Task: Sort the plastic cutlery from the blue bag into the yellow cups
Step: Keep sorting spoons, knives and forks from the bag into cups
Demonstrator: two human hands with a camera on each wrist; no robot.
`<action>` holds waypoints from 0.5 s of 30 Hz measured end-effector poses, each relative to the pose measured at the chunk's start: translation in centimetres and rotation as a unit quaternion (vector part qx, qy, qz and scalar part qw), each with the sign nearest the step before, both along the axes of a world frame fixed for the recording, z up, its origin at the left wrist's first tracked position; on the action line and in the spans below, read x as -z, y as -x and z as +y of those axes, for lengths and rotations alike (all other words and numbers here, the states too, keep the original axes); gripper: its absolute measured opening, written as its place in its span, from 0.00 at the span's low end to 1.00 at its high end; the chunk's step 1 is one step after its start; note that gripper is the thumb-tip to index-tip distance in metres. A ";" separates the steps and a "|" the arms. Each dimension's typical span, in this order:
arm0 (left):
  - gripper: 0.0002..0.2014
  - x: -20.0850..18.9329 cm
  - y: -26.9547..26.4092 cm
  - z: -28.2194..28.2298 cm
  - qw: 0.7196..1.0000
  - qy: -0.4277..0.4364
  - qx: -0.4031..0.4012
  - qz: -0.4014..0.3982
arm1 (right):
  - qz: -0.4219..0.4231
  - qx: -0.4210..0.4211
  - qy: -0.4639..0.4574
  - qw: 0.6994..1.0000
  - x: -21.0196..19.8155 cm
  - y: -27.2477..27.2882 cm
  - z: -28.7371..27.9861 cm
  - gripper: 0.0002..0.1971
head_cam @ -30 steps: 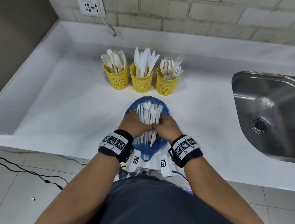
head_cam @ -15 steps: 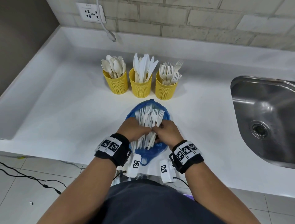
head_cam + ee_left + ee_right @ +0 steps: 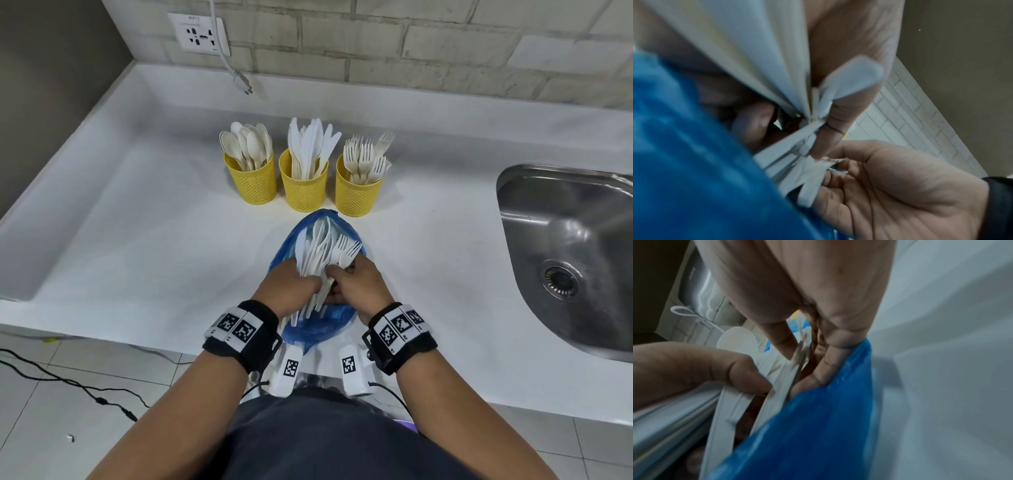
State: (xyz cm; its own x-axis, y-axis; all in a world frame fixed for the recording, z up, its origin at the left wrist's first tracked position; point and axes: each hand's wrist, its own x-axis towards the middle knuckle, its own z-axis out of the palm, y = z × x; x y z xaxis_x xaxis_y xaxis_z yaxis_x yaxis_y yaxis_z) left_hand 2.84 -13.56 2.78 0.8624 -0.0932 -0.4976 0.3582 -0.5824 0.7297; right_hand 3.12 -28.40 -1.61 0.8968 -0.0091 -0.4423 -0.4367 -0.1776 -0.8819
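Cutlery (image 3: 320,255) sat bunched in the blue bag (image 3: 318,322) near the counter's front edge, just short of the yellow cups (image 3: 303,186); from the head view the left hand (image 3: 287,287) gripped the bundle. Left wrist: its fingers (image 3: 830,123) curled round the handles. Right wrist: the right hand (image 3: 807,313) pinched one fork handle. Mid-pick, seemingly; next it needs drawing free and carrying to the fork cup.

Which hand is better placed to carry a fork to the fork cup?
Probably the right hand: it pinches a fork already, and the fork cup stands on its side; the left hand grips the bundle.
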 end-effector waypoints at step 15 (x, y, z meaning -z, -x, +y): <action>0.10 0.0 0.3 0.4 0.995 -0.044 0.058 -0.072 | 0.005 -0.003 -0.061 0.998 -0.9 0.4 -0.4 0.08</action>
